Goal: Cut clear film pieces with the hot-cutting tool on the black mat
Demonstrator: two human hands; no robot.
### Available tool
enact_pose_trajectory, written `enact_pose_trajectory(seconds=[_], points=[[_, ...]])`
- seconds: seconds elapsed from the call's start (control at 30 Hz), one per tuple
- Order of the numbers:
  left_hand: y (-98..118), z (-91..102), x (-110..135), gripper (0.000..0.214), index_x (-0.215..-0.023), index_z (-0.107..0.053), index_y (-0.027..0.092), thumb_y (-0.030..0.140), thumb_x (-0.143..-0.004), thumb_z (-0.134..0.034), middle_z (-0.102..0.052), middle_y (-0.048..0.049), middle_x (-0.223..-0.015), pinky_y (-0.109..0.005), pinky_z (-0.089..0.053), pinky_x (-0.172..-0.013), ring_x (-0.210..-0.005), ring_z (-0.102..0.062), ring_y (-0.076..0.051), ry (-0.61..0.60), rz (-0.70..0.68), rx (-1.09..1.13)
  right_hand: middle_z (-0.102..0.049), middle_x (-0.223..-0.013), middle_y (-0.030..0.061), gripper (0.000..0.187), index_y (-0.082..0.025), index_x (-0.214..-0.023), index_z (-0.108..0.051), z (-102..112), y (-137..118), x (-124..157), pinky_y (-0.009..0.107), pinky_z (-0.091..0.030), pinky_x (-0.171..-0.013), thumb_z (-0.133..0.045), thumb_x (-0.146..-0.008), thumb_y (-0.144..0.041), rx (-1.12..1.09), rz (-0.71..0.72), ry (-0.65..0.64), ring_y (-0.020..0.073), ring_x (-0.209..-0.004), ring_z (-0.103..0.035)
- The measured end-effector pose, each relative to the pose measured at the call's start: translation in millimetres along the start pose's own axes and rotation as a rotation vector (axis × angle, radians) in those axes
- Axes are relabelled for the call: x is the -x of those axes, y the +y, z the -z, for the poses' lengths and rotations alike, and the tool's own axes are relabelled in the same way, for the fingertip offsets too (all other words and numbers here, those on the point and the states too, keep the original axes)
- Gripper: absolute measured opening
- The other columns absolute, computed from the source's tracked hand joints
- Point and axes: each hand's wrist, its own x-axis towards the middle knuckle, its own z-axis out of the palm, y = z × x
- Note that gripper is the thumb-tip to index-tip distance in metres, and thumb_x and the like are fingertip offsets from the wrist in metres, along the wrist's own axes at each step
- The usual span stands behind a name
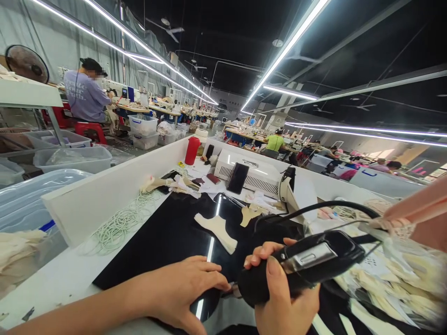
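Note:
My right hand point(284, 298) is wrapped around a black corded handheld power tool point(307, 260) with a silver plate on its side. The tool's rounded front points left, low over the table. To its left, my left hand point(185, 284) rests on a glossy black board point(150, 237), thumb apart from the fingers. Its fingertips reach close to the tool's front; whether they touch something small there is unclear. Just beyond the hands, a cream curved fabric piece point(218, 230) lies on the board. A smaller beige piece point(249, 214) sits further right.
Green elastic cord point(122, 223) is heaped along the left wall point(104, 190). At the back are a phone point(238, 177), a white vented machine point(265, 177) and a red container point(192, 150). Cream fabric pieces point(394, 288) pile up at right, under the tool's cord point(324, 203).

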Motion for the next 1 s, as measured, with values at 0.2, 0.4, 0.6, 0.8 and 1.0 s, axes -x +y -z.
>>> enact_pose_trajectory(seconds=[0.2,0.4,0.6,0.8,1.0], points=[[-3,-1.7,-1,0.076,-0.141,-0.056,0.027,0.049,-0.075,-0.088,-0.066,-0.0109,-0.136,-0.049,-0.036,-0.117,-0.136,-0.055,-0.036,0.016,-0.007,0.02,-0.065,-0.078,-0.004,0.036,-0.027,-0.113,-0.057,-4,-5,3,0.03,-0.057,-0.057,-0.08,-0.086,-0.03,-0.028,-0.017,-0.007,0.0138,-0.062,-0.062],[-2,0.0,-1,0.083,-0.145,-0.054,0.029,0.052,-0.073,-0.089,-0.063,-0.0117,-0.142,-0.051,-0.03,-0.121,-0.141,-0.051,-0.035,0.019,-0.004,0.046,-0.064,-0.078,-0.0039,0.031,-0.029,-0.115,-0.058,-2,-8,11,0.031,-0.057,-0.059,-0.076,-0.089,-0.03,-0.061,-0.006,-0.065,0.0137,-0.064,-0.061],[0,2.8,0,0.088,-0.146,-0.053,0.031,0.058,-0.071,-0.089,-0.061,-0.0112,-0.145,-0.053,-0.028,-0.122,-0.144,-0.047,-0.035,-0.005,0.024,0.06,-0.065,-0.079,-0.0032,0.029,-0.029,-0.114,-0.058,-2,-9,15,0.03,-0.058,-0.057,-0.075,-0.091,-0.027,-0.062,-0.001,-0.092,0.0139,-0.065,-0.062],[-6,-1.2,1,0.091,-0.148,-0.051,0.029,0.061,-0.071,-0.088,-0.06,-0.0109,-0.146,-0.051,-0.025,-0.124,-0.144,-0.047,-0.035,0.002,-0.002,0.052,-0.062,-0.08,-0.0053,0.033,-0.031,-0.115,-0.059,-17,-21,32,0.027,-0.055,-0.059,-0.078,-0.089,-0.038,-0.152,-0.096,-0.037,0.0119,-0.066,-0.059],[-6,-3.5,-2,0.088,-0.144,-0.055,0.028,0.059,-0.07,-0.089,-0.062,-0.0094,-0.142,-0.048,-0.028,-0.123,-0.143,-0.048,-0.035,0.032,-0.014,0.055,-0.062,-0.08,-0.0052,0.032,-0.03,-0.115,-0.057,-19,-17,37,0.03,-0.055,-0.06,-0.076,-0.09,-0.035,-0.145,-0.115,-0.045,0.0129,-0.065,-0.059]])
